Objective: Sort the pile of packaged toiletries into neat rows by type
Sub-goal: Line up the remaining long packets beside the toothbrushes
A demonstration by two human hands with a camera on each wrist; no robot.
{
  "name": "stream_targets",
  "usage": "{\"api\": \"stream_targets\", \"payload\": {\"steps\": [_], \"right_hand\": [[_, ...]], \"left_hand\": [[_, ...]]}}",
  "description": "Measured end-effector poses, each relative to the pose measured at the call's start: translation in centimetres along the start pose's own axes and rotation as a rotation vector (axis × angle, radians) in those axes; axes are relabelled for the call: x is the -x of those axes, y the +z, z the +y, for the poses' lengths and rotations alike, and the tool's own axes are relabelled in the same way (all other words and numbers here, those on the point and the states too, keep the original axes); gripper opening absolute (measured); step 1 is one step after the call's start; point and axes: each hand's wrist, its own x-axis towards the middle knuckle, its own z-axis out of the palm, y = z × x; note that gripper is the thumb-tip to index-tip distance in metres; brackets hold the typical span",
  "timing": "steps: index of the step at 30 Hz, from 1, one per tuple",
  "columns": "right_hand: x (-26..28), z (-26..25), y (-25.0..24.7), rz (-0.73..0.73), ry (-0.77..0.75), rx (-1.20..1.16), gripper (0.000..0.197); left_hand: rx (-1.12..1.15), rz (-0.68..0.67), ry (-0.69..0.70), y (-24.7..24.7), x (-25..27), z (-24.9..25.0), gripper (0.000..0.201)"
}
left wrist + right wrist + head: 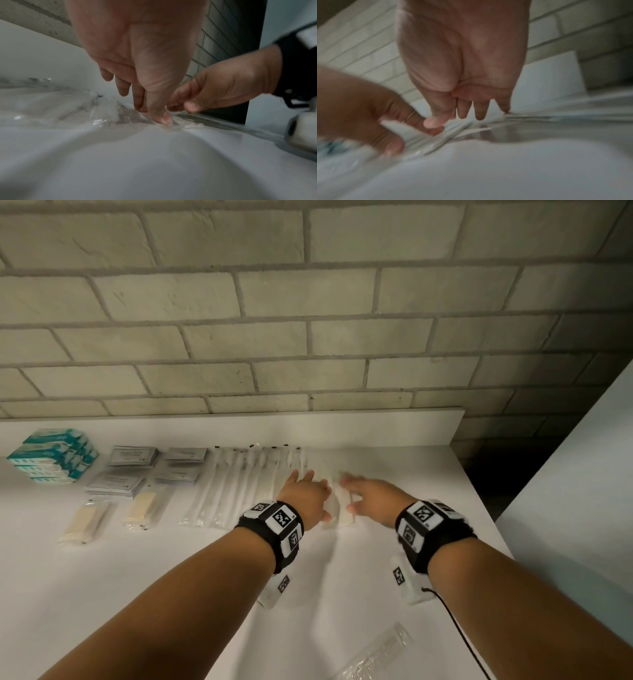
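Note:
Sorted rows lie along the back of the white table (pixel 171 594): teal boxes (pixel 51 455), grey sachets (pixel 133 457), cream bars in clear packets (pixel 144 506) and clear-wrapped toothbrushes (pixel 233 484). At the right end of that row both hands are down on flat clear packets (pixel 337 508). My left hand (pixel 308 484) presses them with straight fingers, its thumb tip on the plastic (pixel 164 119). My right hand (pixel 352 491) touches the neighbouring packet edge with straight fingertips (pixel 479 116). Both hands are blurred. The packets' contents are hidden under the hands.
A clear-packaged comb (pixel 376 652) lies alone near the table's front edge. A brick wall (pixel 308 337) rises behind the low white backboard (pixel 376 422). The table's right edge (pixel 479 501) drops into a dark gap beside a white panel (pixel 582 474).

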Motion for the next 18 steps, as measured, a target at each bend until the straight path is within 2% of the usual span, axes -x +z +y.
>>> {"api": "stream_targets", "payload": {"steps": [2,3,4,5,6,8,10,13,16,18], "right_hand": [[0.6,2.0,-1.3,0.263,0.022,-0.164,0.051],[1.1,2.8,-2.1,0.368,0.078,-0.135,0.045],[1.4,3.8,-2.8,0.405,0.144,-0.088,0.040],[1.8,4.4,-3.4,0.364,0.207,-0.027,0.037],[2.3,4.5,-3.7,0.259,0.271,0.039,0.038],[3.0,4.4,-3.6,0.096,0.351,0.144,0.049],[3.0,4.3,-3.0,0.098,0.375,0.164,0.056],[2.5,4.4,-2.5,0.119,0.366,0.198,0.049],[2.3,3.8,-3.3,0.124,0.323,0.194,0.030],[2.1,3.1,-4.5,0.211,0.267,0.133,0.009]], "left_hand": [[0.037,0.072,0.022,-0.1,0.2,0.1,0.064],[0.063,0.104,0.040,-0.2,0.3,0.3,0.064],[0.084,0.123,0.063,-0.2,0.3,0.6,0.064],[0.091,0.122,0.088,-0.3,0.3,0.9,0.064],[0.079,0.107,0.110,-0.3,0.2,1.4,0.064],[0.040,0.064,0.127,-0.2,-0.2,2.3,0.062],[0.064,0.044,0.102,0.0,-0.6,2.9,0.061],[0.107,0.045,0.066,-0.2,-0.8,3.3,0.060],[0.100,0.030,0.056,-0.2,-1.0,3.4,0.061],[0.107,0.021,0.045,-0.2,-1.0,3.4,0.061]]}}
